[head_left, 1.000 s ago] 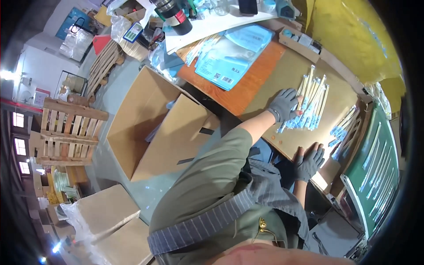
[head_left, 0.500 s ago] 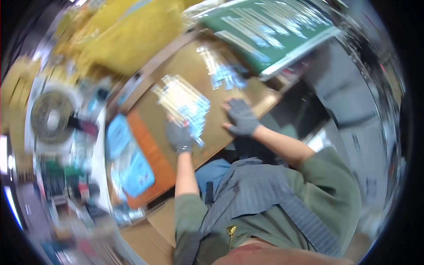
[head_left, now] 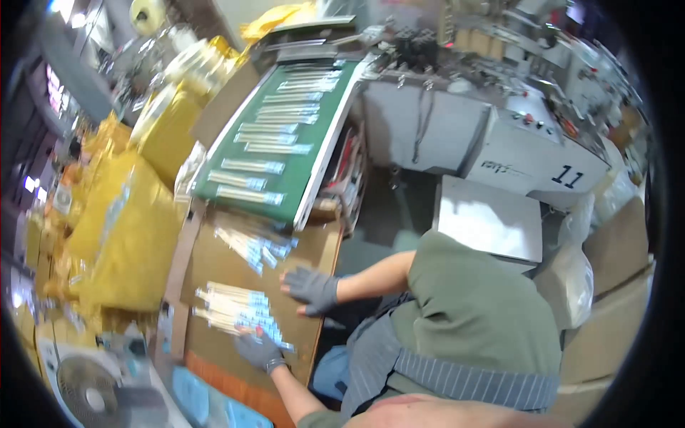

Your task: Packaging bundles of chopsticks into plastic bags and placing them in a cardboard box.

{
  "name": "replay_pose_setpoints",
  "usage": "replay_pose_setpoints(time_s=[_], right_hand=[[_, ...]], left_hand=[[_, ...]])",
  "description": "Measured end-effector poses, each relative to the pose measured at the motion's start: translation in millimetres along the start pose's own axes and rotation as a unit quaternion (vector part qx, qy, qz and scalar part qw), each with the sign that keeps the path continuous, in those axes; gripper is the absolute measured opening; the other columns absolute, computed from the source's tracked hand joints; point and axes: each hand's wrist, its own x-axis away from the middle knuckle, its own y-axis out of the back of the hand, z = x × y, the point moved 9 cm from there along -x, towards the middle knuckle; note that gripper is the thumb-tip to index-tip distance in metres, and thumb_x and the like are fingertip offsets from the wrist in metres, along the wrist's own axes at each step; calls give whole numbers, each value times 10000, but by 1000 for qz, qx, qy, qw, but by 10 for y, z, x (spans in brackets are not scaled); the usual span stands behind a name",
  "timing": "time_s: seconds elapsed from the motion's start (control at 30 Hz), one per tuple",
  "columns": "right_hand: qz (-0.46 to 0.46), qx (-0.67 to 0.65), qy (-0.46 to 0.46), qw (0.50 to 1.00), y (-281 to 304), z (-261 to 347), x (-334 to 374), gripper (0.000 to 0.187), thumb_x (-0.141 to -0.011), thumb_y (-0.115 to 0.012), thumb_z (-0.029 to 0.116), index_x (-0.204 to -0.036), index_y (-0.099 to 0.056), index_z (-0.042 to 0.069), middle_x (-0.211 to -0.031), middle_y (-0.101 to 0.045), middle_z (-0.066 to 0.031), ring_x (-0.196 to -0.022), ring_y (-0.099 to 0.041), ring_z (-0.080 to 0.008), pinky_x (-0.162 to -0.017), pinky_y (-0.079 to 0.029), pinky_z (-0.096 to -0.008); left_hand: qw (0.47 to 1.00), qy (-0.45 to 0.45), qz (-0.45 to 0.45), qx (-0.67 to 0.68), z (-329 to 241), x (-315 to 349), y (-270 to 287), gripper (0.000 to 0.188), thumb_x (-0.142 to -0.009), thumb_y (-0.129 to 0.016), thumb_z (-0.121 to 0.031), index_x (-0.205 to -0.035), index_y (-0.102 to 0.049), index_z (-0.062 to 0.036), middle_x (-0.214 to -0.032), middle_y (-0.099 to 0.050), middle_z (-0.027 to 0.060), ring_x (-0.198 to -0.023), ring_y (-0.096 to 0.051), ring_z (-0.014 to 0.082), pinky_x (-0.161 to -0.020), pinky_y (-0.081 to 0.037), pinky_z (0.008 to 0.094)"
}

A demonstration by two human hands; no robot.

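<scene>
Both hands wear grey gloves with bare fingertips. My left hand [head_left: 258,351] lies against the near edge of a fanned pile of wrapped wooden sticks [head_left: 232,305], perhaps chopsticks, in clear sleeves with blue ends. Its fingertips touch the packets, and its fingers look stretched out, though slightly blurred. To the right of this pile, my right hand [head_left: 312,291] rests on the brown tabletop [head_left: 289,332] with its fingers apart and nothing in them. A second, looser group of the same packets [head_left: 250,250] lies just beyond, at the foot of the belt.
A green conveyor belt [head_left: 235,175] carries several rows of packets toward the table's far end. Large yellow bags [head_left: 121,242] stand at the left, above a fan [head_left: 89,385]. Blue plastic packs [head_left: 214,403] lie near the front left. A white machine cabinet [head_left: 528,153] stands at the right.
My view has swung to the right, bringing more of the belt and the white machine into sight. Both hands stay in about the same places beside the pile.
</scene>
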Motion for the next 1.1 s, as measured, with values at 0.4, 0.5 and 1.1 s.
replay_pose_setpoints(time_s=[0.4,0.5,1.1], right_hand=[[-22,28,16,999,81,41,-2,702,-810,-539,486,-1276,-445,-31,-1381,-395,-249,-1311,-346,-385,-1081,-247,-494],[-20,29,14,999,114,6,26,702,-815,-535,490,-1275,-444,-32,-1379,-396,-248,-1310,-346,-383,-1081,-245,-490],[-24,13,3,1000,83,-21,20,716,-795,-546,495,-1264,-449,-37,-1381,-382,-267,-1310,-327,-410,-1088,-224,-523]], left_hand=[[995,-45,-81,26,107,-148,-240,673,-949,-386,-502,-1385,-371,10,-1363,-420,269,-1258,-398,400,-1066,-288,470],[994,9,-92,58,9,-117,-95,672,-958,-380,-485,-1359,-382,54,-1349,-440,262,-1249,-411,397,-1056,-304,467],[992,13,-125,-19,170,-134,-172,594,-971,-366,-446,-1252,-493,62,-1276,-497,268,-1189,-458,409,-1023,-337,487]])
